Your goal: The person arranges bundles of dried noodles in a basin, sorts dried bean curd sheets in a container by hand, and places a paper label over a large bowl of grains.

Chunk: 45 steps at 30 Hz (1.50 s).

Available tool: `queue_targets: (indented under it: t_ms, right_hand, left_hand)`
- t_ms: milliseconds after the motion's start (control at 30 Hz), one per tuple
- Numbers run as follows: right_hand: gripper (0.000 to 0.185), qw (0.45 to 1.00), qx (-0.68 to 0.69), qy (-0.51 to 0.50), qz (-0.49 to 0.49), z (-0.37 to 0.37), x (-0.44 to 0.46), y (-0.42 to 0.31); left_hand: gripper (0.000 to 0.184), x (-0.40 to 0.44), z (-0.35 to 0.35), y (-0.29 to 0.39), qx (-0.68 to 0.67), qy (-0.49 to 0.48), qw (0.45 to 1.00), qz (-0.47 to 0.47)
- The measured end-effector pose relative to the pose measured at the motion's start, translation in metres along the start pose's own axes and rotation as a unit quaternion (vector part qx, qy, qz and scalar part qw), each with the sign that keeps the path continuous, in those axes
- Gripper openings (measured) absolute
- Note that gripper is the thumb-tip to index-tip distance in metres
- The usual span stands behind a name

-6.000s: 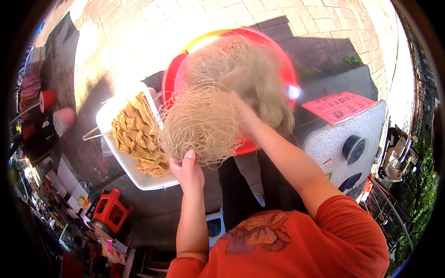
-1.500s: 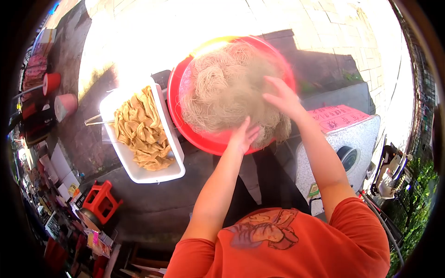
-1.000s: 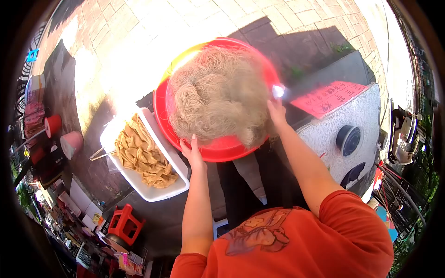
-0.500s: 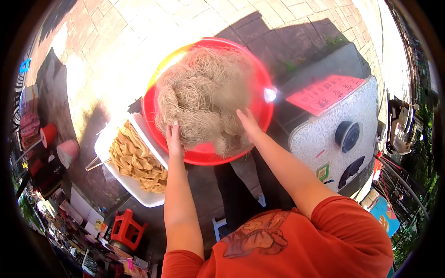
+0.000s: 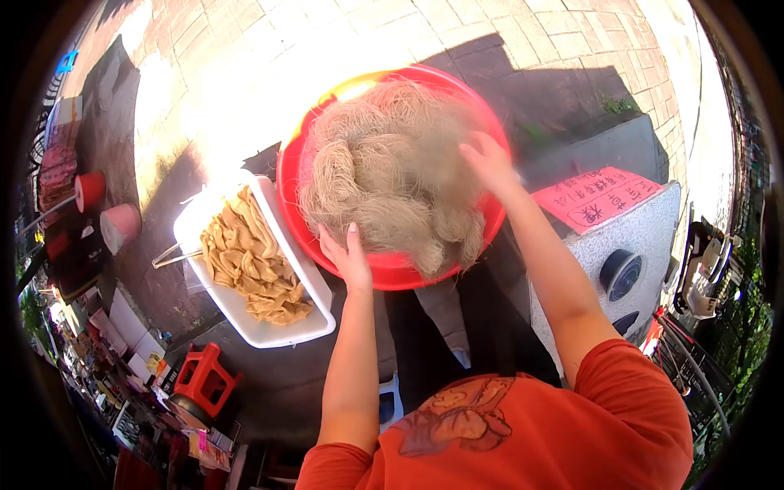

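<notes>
Spreading fingers, the left hand comes in at the near-left edge of the noodles, heaped in the red basin! Over at the right side, the right hand opens against the pile, and whether either one grips strands, I cannot tell.

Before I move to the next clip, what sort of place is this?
Probably an outdoor street food stall: sunlit paving, a red basin heaped with what look like thin noodles, and a pink lettered sign.
</notes>
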State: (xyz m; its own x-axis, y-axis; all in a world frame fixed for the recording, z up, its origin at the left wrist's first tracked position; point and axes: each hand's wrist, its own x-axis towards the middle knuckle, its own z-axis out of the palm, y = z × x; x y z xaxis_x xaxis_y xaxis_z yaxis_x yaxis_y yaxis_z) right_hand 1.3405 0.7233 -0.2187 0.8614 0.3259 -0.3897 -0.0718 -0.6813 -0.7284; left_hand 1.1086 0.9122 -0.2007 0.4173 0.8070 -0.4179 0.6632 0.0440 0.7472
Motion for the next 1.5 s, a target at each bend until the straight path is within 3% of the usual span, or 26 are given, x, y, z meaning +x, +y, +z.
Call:
queue_targets:
  t_ms: [100, 167, 367, 467, 533, 633, 667, 733, 833, 933, 967, 1067, 1167, 1233, 1333, 1500]
  right_hand:
    - [0.051, 0.994, 0.013, -0.003, -0.110, 0.045, 0.053, -0.066]
    - [0.056, 0.974, -0.085, 0.056, -0.203, 0.088, 0.081, -0.090]
    - [0.061, 0.930, -0.284, -0.226, -0.061, 0.138, 0.089, -0.102]
    - [0.058, 0.961, -0.201, -0.169, -0.086, 0.117, 0.075, -0.102]
    - [0.050, 0.960, -0.243, -0.018, -0.139, 0.090, 0.035, -0.112]
    - [0.037, 0.966, -0.180, 0.085, -0.163, 0.070, -0.017, -0.073]
    - [0.033, 0.967, -0.166, 0.108, -0.158, 0.067, -0.034, -0.056]
    - [0.024, 0.969, -0.132, 0.140, -0.158, 0.056, -0.081, -0.049]
    - [0.012, 0.976, -0.087, 0.183, -0.083, 0.059, -0.155, -0.063]
    - [0.016, 0.976, -0.024, 0.204, -0.070, 0.087, -0.211, -0.071]
    - [0.018, 0.983, -0.004, 0.179, -0.044, 0.101, -0.227, -0.074]
    - [0.015, 0.990, 0.040, 0.073, -0.111, 0.133, -0.266, -0.103]
    - [0.015, 0.982, 0.080, -0.093, -0.144, 0.152, -0.297, -0.128]
    - [0.020, 0.968, 0.049, -0.217, -0.118, 0.160, -0.312, -0.125]
    - [0.023, 0.972, 0.054, -0.216, -0.078, 0.172, -0.333, -0.099]
    - [0.022, 0.992, 0.061, -0.106, -0.024, 0.152, -0.384, -0.047]
  left_hand:
    - [0.076, -0.011, -0.001, 0.000, 0.032, -0.092, 0.995, 0.001]
    - [0.077, -0.010, 0.004, -0.009, 0.022, -0.131, 0.991, 0.002]
    - [0.076, 0.009, 0.008, -0.027, 0.062, -0.160, 0.985, 0.022]
    - [0.076, 0.003, 0.002, -0.019, 0.103, -0.104, 0.988, 0.059]
    - [0.075, -0.005, -0.009, -0.011, 0.114, -0.075, 0.987, 0.089]
    - [0.074, -0.019, -0.037, -0.019, 0.117, -0.096, 0.980, 0.128]
    - [0.058, -0.027, -0.048, -0.018, 0.136, -0.084, 0.978, 0.132]
    - [0.042, -0.037, -0.076, -0.035, 0.180, -0.141, 0.961, 0.157]
    - [0.019, -0.055, -0.122, -0.059, 0.217, -0.232, 0.930, 0.184]
    - [0.021, -0.068, -0.172, -0.087, 0.291, -0.390, 0.857, 0.169]
    - [0.021, -0.074, -0.187, -0.093, 0.324, -0.439, 0.825, 0.147]
    - [0.026, -0.106, -0.229, -0.124, 0.294, -0.437, 0.839, 0.137]
    - [0.036, -0.142, -0.257, -0.144, 0.332, -0.450, 0.818, 0.132]
    - [0.035, -0.158, -0.266, -0.166, 0.311, -0.415, 0.843, 0.146]
    - [0.032, -0.174, -0.270, -0.191, 0.301, -0.382, 0.865, 0.122]
    - [0.021, -0.192, -0.295, -0.216, 0.254, -0.345, 0.899, 0.090]
